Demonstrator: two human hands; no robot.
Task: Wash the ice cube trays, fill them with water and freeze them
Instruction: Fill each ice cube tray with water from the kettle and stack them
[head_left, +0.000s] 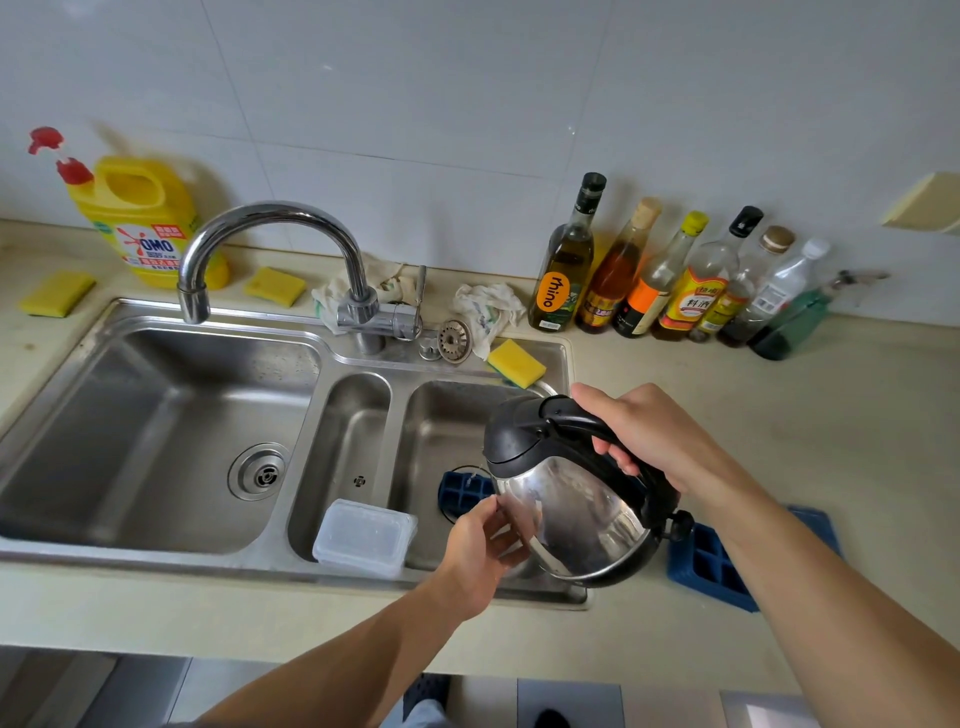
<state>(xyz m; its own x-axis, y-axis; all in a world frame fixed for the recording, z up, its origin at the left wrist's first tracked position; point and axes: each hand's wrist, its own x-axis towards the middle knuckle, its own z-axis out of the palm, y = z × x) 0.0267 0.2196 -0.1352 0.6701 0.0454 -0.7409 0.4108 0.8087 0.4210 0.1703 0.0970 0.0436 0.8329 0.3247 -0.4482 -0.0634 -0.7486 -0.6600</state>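
Steel kettle (571, 514): right hand (654, 436) clasps black handle (574, 415); left hand (475, 556) slack-fingered, touching shiny body.

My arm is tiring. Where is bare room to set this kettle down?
Best for the kettle is the bare counter between the bottles and the blue counter tray. The large left basin is bare too. Crowded: the right basin holds the other blue tray, the middle basin a clear container.

Kettle (571, 519) shiny silver, black lid and handle. Basin ice tray (461, 493) blue, counter ice tray (709, 566) blue. Detergent jug (140, 218) yellow, red pump. Right sponge (516, 362) yellow. Sink (156, 558) silver, counter (779, 415) beige, wall (467, 104) white.
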